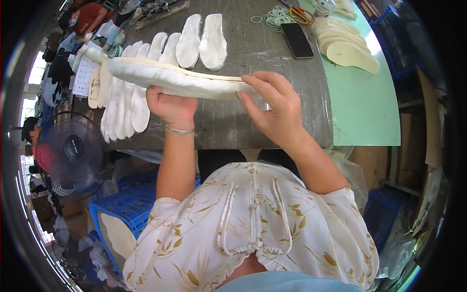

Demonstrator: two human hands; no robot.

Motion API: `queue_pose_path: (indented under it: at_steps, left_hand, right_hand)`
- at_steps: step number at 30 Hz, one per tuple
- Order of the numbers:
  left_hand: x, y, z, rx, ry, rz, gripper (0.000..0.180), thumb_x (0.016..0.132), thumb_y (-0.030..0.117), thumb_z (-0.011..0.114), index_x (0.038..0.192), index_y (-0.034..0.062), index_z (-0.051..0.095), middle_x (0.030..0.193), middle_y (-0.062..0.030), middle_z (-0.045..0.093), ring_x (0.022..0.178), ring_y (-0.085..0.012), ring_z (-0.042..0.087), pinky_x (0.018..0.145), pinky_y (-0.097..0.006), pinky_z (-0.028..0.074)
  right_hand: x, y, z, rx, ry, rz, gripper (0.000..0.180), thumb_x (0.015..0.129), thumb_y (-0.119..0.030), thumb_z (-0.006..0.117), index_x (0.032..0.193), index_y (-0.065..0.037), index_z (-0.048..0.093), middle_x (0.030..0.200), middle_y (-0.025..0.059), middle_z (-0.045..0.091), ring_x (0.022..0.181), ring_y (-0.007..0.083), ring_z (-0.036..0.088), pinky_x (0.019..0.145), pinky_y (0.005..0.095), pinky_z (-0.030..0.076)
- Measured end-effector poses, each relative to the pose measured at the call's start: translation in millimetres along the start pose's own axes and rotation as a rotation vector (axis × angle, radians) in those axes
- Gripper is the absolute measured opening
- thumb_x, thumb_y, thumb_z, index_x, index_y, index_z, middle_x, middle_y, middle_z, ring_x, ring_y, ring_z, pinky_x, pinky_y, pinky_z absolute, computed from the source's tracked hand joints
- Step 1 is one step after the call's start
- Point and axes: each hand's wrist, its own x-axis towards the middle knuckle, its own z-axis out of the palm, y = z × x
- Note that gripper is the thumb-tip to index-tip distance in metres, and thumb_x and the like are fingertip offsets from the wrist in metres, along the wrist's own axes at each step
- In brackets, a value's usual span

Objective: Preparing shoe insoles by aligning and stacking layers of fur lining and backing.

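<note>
A white fleece insole (165,80) with a cream-coloured layer along its upper edge is held up over the table, its side turned toward me. My left hand (171,104) supports it from below near the middle; its thumb is folded under the fleece and the other fingers are mostly hidden. At the insole's right end, my right hand (277,104) pinches the edge between thumb and fingers. Behind it, a pair of white fleece insoles (212,43) lies flat on the dark table. Several more fleece insoles (140,109) lie overlapped beside my left hand.
The dark worktable (258,44) meets a pale green board (360,107) bearing a stack of cream insole pieces (348,53). A black phone (297,41), orange-handled scissors (300,14) and tangled cord (282,18) lie behind. A fan (73,151) and blue crate (129,209) stand left.
</note>
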Motion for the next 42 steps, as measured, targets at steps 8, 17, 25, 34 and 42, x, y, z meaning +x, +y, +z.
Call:
queue_pose_path:
  at_steps: [8, 17, 25, 34, 42]
  left_hand:
    - [-1, -1, -8, -0.008, 0.034, 0.008, 0.049, 0.076, 0.029, 0.054, 0.119, 0.0064, 0.060, 0.116, -0.0108, 0.064, 0.110, -0.0328, 0.059, 0.101, -0.051, 0.042]
    - [-16, -14, 27, 0.148, 0.137, 0.049, 0.057, 0.079, 0.024, 0.052, 0.134, 0.0080, 0.049, 0.131, -0.0096, 0.055, 0.124, -0.0289, 0.050, 0.106, -0.048, 0.039]
    - [-22, -19, 24, 0.182, 0.097, 0.127, 0.052, 0.080, 0.021, 0.051, 0.131, 0.0070, 0.052, 0.128, -0.0097, 0.058, 0.121, -0.0286, 0.054, 0.106, -0.046, 0.040]
    - [-26, -11, 10, 0.117, 0.006, 0.091, 0.052, 0.079, 0.022, 0.050, 0.129, 0.0060, 0.052, 0.125, -0.0104, 0.058, 0.120, -0.0279, 0.054, 0.102, -0.046, 0.043]
    - [-26, -13, 5, 0.043, 0.080, -0.010, 0.047, 0.080, 0.022, 0.047, 0.124, 0.0068, 0.055, 0.118, -0.0101, 0.061, 0.111, -0.0269, 0.059, 0.097, -0.046, 0.047]
  right_hand:
    - [-4, 2, 12, -0.206, -0.034, -0.096, 0.024, 0.072, -0.011, 0.077, 0.096, -0.010, 0.070, 0.090, 0.0011, 0.062, 0.078, 0.0191, 0.059, 0.072, 0.0346, 0.044]
    - [-9, 3, 19, -0.170, -0.083, -0.180, 0.018, 0.073, -0.007, 0.074, 0.087, -0.009, 0.063, 0.096, 0.0015, 0.065, 0.085, 0.0205, 0.062, 0.076, 0.0344, 0.046]
    - [-1, -1, 18, 0.128, -0.215, 0.280, 0.010, 0.082, -0.011, 0.070, 0.087, -0.005, 0.064, 0.080, 0.0083, 0.071, 0.073, 0.0280, 0.066, 0.067, 0.0393, 0.047]
    - [4, -3, 16, -0.019, -0.274, 0.215, 0.007, 0.077, -0.013, 0.072, 0.083, -0.010, 0.071, 0.076, 0.0040, 0.069, 0.069, 0.0244, 0.063, 0.070, 0.0366, 0.044]
    - [6, -3, 23, -0.114, -0.025, -0.046, 0.016, 0.073, -0.005, 0.072, 0.083, -0.008, 0.060, 0.095, 0.0012, 0.067, 0.076, 0.0194, 0.062, 0.071, 0.0321, 0.044]
